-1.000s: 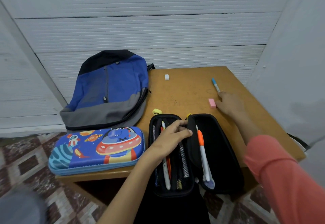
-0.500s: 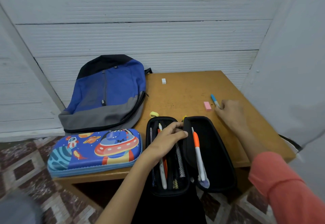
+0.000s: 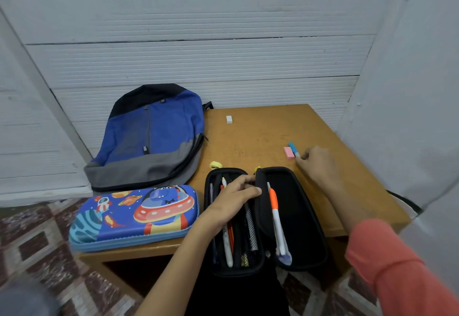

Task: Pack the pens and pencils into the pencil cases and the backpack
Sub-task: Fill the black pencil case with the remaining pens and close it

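Since a second ago my right hand (image 3: 316, 164) has drawn the blue pen (image 3: 293, 149) nearer to me. Now my fingertips pinch its lower end, and it is just beside the pink eraser (image 3: 288, 153) on the worktop (image 3: 260, 137). My left hand (image 3: 232, 200) still grips the middle flap of the open black pencil case (image 3: 300, 216), which holds an orange-white pen (image 3: 275, 212). The backpack (image 3: 154, 137) has not moved. Small print on a white pen (image 3: 228, 248) is too blurred to read.
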Demonstrator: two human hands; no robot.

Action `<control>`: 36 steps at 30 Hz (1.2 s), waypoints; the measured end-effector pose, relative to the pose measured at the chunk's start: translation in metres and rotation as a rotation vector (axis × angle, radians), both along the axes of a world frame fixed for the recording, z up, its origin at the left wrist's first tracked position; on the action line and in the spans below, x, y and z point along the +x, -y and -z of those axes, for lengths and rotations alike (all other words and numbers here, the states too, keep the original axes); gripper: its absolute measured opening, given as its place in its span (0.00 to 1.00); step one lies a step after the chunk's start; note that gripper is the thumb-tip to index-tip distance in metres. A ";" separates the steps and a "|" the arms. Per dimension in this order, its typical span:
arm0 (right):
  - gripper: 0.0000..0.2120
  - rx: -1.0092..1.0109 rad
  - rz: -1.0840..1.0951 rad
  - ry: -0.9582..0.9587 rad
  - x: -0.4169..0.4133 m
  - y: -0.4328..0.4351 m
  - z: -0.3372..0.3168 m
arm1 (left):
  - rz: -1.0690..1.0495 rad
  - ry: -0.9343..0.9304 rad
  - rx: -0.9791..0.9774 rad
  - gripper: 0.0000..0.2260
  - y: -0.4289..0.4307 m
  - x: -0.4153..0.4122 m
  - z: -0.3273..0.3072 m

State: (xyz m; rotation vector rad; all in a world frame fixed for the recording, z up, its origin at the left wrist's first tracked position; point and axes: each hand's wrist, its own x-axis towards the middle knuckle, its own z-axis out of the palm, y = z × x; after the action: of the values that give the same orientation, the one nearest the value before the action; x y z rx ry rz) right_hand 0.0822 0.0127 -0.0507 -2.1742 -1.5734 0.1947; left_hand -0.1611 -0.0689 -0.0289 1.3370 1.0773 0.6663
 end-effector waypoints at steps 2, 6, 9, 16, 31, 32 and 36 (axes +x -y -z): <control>0.11 0.011 0.017 -0.051 -0.001 0.002 -0.001 | -0.001 0.000 0.000 0.11 0.000 0.000 0.000; 0.16 0.111 0.053 -0.233 -0.005 0.013 -0.012 | 0.003 0.001 -0.001 0.11 0.000 -0.001 0.000; 0.10 0.132 0.011 -0.440 -0.010 0.031 -0.026 | -0.003 0.009 -0.004 0.11 0.000 0.000 0.000; 0.06 -0.227 -0.147 -0.708 -0.035 0.088 -0.024 | -0.012 0.008 -0.005 0.12 -0.001 0.001 0.001; 0.05 -0.384 -0.200 -0.549 -0.055 0.128 -0.019 | -0.014 0.027 0.000 0.12 -0.001 0.001 0.001; 0.05 -0.379 -0.204 -0.548 -0.054 0.128 -0.019 | -0.013 0.027 0.001 0.12 -0.001 0.002 0.001; 0.07 -0.325 -0.206 -0.473 -0.054 0.127 -0.019 | -0.014 0.025 0.002 0.12 -0.001 0.002 0.000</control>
State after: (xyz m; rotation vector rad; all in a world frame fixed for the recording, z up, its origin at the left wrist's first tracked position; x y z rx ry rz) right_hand 0.0277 -0.1144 -0.0316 -1.9790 -1.5552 1.0117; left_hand -0.1596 -0.0682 -0.0291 1.3207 1.0671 0.6926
